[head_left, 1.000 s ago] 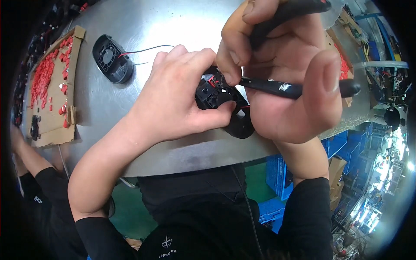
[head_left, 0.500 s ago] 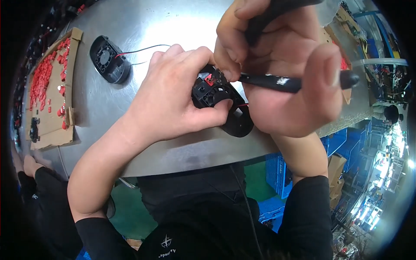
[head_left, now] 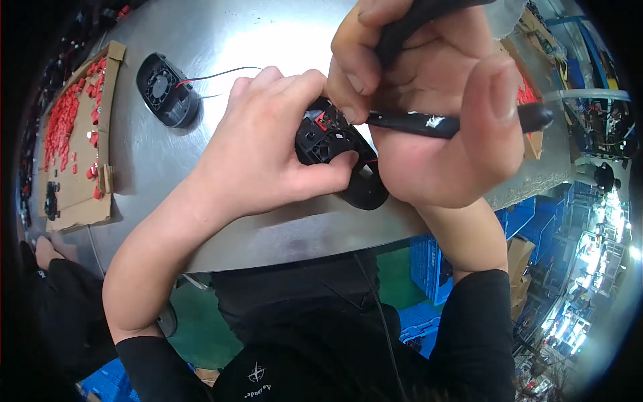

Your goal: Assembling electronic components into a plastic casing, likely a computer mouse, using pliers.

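Note:
My left hand (head_left: 268, 151) grips a small black plastic housing (head_left: 328, 137) with red parts inside, held just above the metal table (head_left: 268, 40). A black oval base piece (head_left: 365, 191) lies under it. My right hand (head_left: 429, 114) holds a thin black tool (head_left: 455, 124) like a pen, its tip at the red part in the housing, and also clasps a thicker black handle (head_left: 402, 27) at the top.
A second black fan housing (head_left: 164, 90) with red and black wires lies at the far left of the table. A cardboard tray (head_left: 74, 147) with several red pieces sits at the left edge. Another person's hand (head_left: 47, 251) shows lower left. Blue crates (head_left: 429, 268) stand below.
My hands have barely shifted. The housing has turned slightly in my left hand and the tool tip stays at the red part.

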A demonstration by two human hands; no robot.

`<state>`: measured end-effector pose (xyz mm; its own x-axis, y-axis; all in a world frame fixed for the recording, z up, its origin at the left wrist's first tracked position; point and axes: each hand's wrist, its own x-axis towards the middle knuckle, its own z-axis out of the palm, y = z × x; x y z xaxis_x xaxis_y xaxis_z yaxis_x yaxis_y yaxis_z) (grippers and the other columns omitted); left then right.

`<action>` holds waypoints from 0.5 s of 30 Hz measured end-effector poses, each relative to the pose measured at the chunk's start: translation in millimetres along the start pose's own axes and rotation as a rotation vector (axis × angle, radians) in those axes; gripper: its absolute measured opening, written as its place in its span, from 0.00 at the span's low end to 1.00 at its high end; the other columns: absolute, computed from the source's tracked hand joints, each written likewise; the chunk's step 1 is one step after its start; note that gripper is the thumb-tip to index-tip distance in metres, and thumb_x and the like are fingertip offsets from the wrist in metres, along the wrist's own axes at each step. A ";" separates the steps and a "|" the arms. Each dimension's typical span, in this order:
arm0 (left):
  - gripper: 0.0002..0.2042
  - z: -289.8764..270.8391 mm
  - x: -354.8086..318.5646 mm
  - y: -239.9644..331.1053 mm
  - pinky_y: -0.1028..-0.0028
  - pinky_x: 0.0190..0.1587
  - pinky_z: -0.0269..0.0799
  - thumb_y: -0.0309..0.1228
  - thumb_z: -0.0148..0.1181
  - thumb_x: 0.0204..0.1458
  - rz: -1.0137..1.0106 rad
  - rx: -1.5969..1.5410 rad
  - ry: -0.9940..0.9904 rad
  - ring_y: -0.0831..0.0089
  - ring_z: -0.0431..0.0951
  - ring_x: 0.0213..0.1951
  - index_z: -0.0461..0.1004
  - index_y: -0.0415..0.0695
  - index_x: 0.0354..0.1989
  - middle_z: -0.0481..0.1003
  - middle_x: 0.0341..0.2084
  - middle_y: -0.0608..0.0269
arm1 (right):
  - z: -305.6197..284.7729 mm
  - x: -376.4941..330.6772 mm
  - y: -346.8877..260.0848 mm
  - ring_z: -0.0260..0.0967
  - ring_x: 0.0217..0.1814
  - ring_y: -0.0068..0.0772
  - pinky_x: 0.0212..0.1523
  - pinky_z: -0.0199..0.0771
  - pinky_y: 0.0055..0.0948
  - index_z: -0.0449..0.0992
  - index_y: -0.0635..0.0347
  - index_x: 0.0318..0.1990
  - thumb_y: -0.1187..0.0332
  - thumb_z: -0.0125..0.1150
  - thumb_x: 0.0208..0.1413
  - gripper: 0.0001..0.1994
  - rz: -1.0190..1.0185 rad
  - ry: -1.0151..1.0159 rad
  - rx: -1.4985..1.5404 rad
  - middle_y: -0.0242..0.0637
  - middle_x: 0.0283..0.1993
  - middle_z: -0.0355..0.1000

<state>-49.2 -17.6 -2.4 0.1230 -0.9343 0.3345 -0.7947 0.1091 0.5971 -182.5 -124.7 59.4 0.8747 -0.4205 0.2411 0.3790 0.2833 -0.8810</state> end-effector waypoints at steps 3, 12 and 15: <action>0.22 0.4 -0.4 2.2 0.60 0.48 0.62 0.44 0.70 0.40 0.000 -0.083 -0.036 0.57 0.71 0.38 0.76 0.49 0.44 0.77 0.35 0.62 | 0.7 4.4 3.6 0.57 0.26 0.17 0.28 0.56 0.20 0.69 0.64 0.45 0.38 0.67 0.56 0.33 0.032 -0.009 0.009 0.28 0.26 0.63; 0.22 10.9 -6.6 2.4 0.60 0.49 0.68 0.41 0.70 0.38 0.024 -0.251 -0.006 0.57 0.78 0.43 0.77 0.44 0.42 0.79 0.37 0.61 | -2.3 14.3 10.6 0.56 0.26 0.14 0.28 0.53 0.18 0.71 0.64 0.45 0.33 0.67 0.56 0.36 0.124 -0.043 0.037 0.26 0.26 0.62; 0.21 8.5 -1.9 5.1 0.60 0.45 0.71 0.41 0.70 0.38 0.080 -0.254 0.016 0.55 0.80 0.37 0.77 0.42 0.40 0.78 0.31 0.58 | -3.6 19.1 8.6 0.55 0.26 0.14 0.28 0.53 0.18 0.71 0.64 0.45 0.32 0.66 0.55 0.37 0.139 -0.047 0.029 0.25 0.26 0.62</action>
<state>-58.5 -18.1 -6.2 0.0772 -0.9141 0.3981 -0.6282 0.2655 0.7314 -163.6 -133.5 55.0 0.9321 -0.3350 0.1373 0.2615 0.3606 -0.8953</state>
